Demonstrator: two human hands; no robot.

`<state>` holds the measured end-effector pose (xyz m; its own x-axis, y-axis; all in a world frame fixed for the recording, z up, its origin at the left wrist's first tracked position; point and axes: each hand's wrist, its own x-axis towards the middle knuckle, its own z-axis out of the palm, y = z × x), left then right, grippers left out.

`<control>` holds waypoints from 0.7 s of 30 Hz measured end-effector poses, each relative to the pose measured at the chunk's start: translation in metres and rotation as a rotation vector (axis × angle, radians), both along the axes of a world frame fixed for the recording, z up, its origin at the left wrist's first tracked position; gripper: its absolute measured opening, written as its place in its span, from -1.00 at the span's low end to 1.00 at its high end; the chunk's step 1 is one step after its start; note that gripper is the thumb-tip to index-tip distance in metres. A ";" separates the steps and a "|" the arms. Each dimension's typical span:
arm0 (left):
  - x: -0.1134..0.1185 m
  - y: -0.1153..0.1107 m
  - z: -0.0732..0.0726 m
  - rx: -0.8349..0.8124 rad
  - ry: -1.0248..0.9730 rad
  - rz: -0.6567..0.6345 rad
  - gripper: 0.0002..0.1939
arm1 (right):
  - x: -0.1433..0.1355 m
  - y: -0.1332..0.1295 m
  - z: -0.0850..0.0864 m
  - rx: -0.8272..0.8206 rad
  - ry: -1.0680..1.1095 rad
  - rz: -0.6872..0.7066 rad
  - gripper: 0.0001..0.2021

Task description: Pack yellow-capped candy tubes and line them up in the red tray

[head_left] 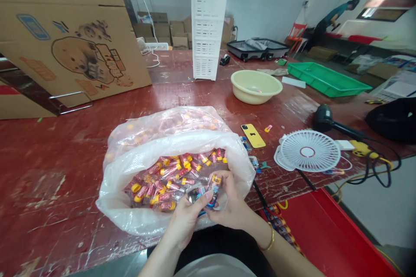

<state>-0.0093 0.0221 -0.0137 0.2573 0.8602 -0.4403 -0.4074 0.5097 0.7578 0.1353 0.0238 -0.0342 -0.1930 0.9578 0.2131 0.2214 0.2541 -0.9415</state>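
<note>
A white woven plastic bag [130, 214] lies with its mouth rolled back. Inside are many small clear bottles with yellow caps and red-printed labels [169, 172]. My left hand [186, 214] is closed at the bag's near edge, on a small packet with blue and dark print [196, 193]. My right hand [235, 207] is closed around a small clear bottle with a yellow end and a blue label [214, 190]. The left thumb touches that bottle's side. My fingers partly cover both items, so their lower parts are hidden.
Right of the bag lie a yellow phone [253, 135] and a white fan [307, 150]. Behind are a pale yellow basin [255, 95], a green tray [328, 78], a white basket stack [208, 21] and a large cardboard box [74, 47]. A person [338, 15] bends far right.
</note>
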 end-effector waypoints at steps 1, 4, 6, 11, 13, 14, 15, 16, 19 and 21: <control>0.000 0.000 0.000 -0.003 0.013 0.003 -0.72 | 0.001 0.000 0.002 -0.005 0.015 0.010 -0.35; 0.003 -0.002 0.001 -0.031 0.066 -0.005 -0.69 | 0.005 0.001 0.008 -0.069 0.106 0.042 -0.47; 0.006 -0.005 0.003 -0.068 0.081 -0.034 -0.63 | 0.013 0.001 0.010 -0.133 0.214 0.026 -0.71; 0.013 -0.012 0.008 -0.184 0.005 -0.164 -0.56 | 0.089 -0.024 -0.010 -0.231 0.334 -0.471 -0.74; 0.015 -0.011 0.005 -0.182 0.086 -0.157 -0.52 | 0.147 -0.061 -0.029 -0.251 0.250 -0.779 -0.69; 0.017 -0.011 0.003 -0.162 0.130 -0.151 -0.51 | 0.177 -0.089 -0.039 -0.270 0.197 -0.913 -0.68; 0.019 -0.010 0.001 -0.141 0.172 -0.139 -0.52 | 0.206 -0.122 -0.050 -0.297 0.144 -1.032 -0.67; 0.021 -0.009 -0.002 -0.125 0.200 -0.146 -0.54 | 0.230 -0.158 -0.059 -0.336 0.088 -1.141 -0.68; 0.029 -0.008 -0.006 -0.117 0.239 -0.122 -0.57 | 0.272 -0.269 -0.085 -0.540 -0.078 -1.401 -0.76; 0.033 -0.007 -0.007 -0.116 0.244 -0.095 -0.60 | 0.276 -0.325 -0.103 -0.719 -0.145 -1.490 -0.80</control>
<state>0.0240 0.0148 -0.0208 0.2083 0.7779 -0.5929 -0.1666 0.6255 0.7622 0.4116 -0.3016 -0.1373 0.9449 0.1967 -0.2618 -0.0536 -0.6957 -0.7163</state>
